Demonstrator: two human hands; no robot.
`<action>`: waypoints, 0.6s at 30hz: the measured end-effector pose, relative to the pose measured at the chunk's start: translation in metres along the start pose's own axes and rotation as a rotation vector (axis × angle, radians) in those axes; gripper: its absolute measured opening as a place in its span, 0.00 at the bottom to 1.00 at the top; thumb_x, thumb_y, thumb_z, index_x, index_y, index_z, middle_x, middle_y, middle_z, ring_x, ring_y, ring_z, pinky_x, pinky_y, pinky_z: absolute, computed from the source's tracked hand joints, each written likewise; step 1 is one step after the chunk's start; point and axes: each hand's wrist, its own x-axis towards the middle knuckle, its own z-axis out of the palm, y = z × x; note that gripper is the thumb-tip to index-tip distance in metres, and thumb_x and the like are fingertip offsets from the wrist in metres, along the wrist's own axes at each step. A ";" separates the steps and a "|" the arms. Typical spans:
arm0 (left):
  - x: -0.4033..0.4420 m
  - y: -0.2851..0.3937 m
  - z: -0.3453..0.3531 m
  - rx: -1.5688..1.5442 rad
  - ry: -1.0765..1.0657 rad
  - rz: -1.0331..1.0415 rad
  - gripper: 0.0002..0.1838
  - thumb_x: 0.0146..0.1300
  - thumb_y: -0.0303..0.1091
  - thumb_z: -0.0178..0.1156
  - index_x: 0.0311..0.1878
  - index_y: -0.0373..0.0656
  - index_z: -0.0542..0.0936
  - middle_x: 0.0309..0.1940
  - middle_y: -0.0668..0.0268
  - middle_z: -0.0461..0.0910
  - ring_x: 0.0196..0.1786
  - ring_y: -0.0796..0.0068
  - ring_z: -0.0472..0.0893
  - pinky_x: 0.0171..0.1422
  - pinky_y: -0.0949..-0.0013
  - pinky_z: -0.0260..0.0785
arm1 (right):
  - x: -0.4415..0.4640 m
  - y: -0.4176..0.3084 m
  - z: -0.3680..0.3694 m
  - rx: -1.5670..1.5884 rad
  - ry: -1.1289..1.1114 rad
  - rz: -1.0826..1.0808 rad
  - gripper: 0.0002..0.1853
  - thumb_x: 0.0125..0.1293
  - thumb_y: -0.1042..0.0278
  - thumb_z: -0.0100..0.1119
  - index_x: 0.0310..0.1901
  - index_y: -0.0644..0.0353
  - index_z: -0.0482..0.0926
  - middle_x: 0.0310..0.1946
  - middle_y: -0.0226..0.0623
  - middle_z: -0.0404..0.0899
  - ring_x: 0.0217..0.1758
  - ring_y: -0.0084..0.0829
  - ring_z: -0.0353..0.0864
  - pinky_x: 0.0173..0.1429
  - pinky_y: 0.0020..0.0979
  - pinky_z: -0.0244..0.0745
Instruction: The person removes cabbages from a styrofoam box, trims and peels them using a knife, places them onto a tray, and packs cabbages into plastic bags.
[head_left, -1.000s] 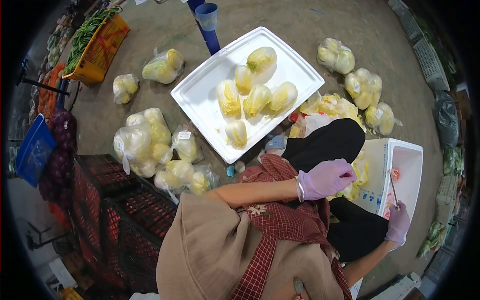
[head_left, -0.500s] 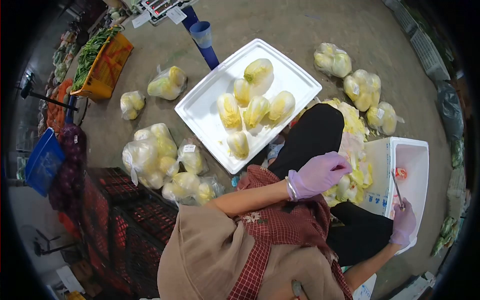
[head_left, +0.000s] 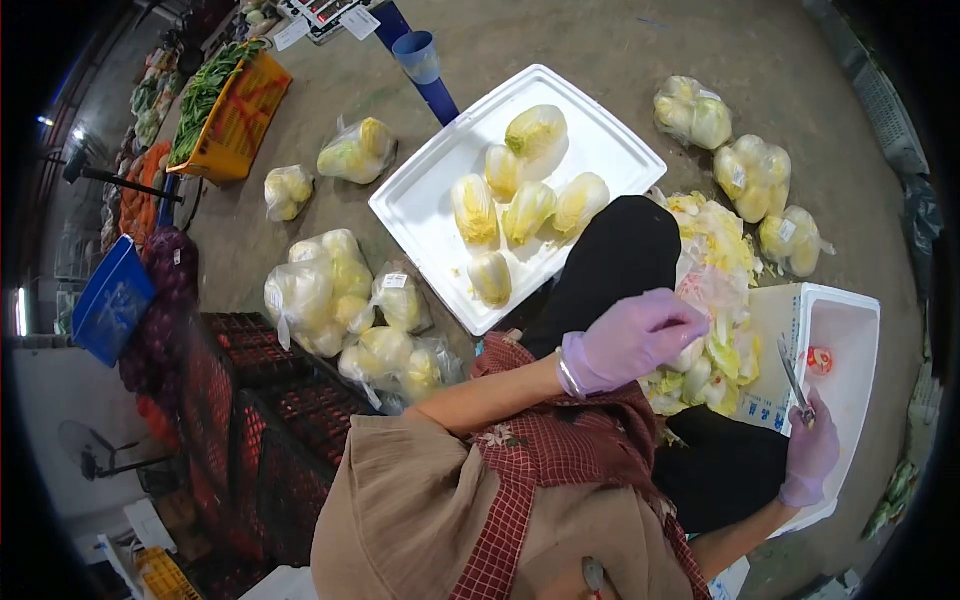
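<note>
My left hand (head_left: 636, 340), in a thin purple glove, is above my lap with its fingers drawn together; what they pinch, if anything, is too small to tell. My right hand (head_left: 812, 450), gloved too, holds a pair of metal scissors (head_left: 795, 378) at the opening of a white foam box (head_left: 845, 400). A red and white roll (head_left: 820, 360) lies inside that box. Beyond my knees, a white foam lid (head_left: 425, 190) bears several small yellow cabbages (head_left: 530, 212). Loose cabbage leaves (head_left: 735, 350) are heaped between my legs and the box.
Bagged cabbages (head_left: 300, 295) sit left of the lid, and more bagged cabbages (head_left: 752, 175) to its right. Black-red crates (head_left: 290, 430) stand at my left. Farther off are a yellow crate (head_left: 235, 125) of greens, a blue basin (head_left: 112, 300) and a blue cup (head_left: 416, 57).
The view has shifted, and my raised knee has moved inward. My left hand has come slightly lower and to the left. The scissors in my right hand now show their blades more apart.
</note>
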 end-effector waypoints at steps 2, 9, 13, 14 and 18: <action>-0.001 0.010 -0.011 -0.129 0.050 -0.085 0.06 0.64 0.26 0.57 0.42 0.40 0.81 0.35 0.68 0.78 0.37 0.81 0.77 0.41 0.77 0.70 | 0.004 -0.004 -0.001 -0.003 -0.015 -0.009 0.22 0.54 0.65 0.66 0.53 0.47 0.77 0.47 0.38 0.81 0.48 0.41 0.80 0.51 0.38 0.74; -0.037 -0.018 -0.106 0.055 0.699 -0.208 0.13 0.69 0.35 0.50 0.44 0.36 0.79 0.38 0.64 0.79 0.39 0.77 0.78 0.49 0.72 0.72 | 0.010 -0.028 -0.004 0.197 -0.079 0.077 0.20 0.58 0.64 0.63 0.53 0.55 0.76 0.40 0.40 0.81 0.41 0.35 0.81 0.46 0.35 0.74; -0.087 -0.126 -0.175 -0.200 1.097 -0.566 0.17 0.59 0.40 0.61 0.44 0.36 0.78 0.30 0.68 0.77 0.29 0.81 0.74 0.30 0.77 0.65 | 0.007 -0.054 0.005 0.572 -0.143 0.270 0.21 0.58 0.66 0.62 0.54 0.54 0.75 0.37 0.37 0.80 0.40 0.30 0.79 0.47 0.31 0.73; -0.101 -0.156 -0.188 -0.047 1.163 -0.594 0.15 0.59 0.39 0.61 0.42 0.35 0.78 0.29 0.68 0.77 0.30 0.80 0.74 0.35 0.75 0.67 | 0.000 -0.057 0.013 0.634 -0.140 0.309 0.20 0.59 0.66 0.61 0.54 0.55 0.75 0.36 0.36 0.79 0.39 0.29 0.78 0.46 0.30 0.73; -0.121 -0.212 -0.191 -0.053 1.112 -0.656 0.40 0.54 0.42 0.70 0.60 0.26 0.61 0.49 0.51 0.73 0.49 0.67 0.73 0.55 0.66 0.67 | -0.018 -0.105 0.051 0.831 -0.208 0.438 0.19 0.56 0.62 0.63 0.48 0.61 0.77 0.35 0.41 0.80 0.34 0.28 0.78 0.41 0.30 0.73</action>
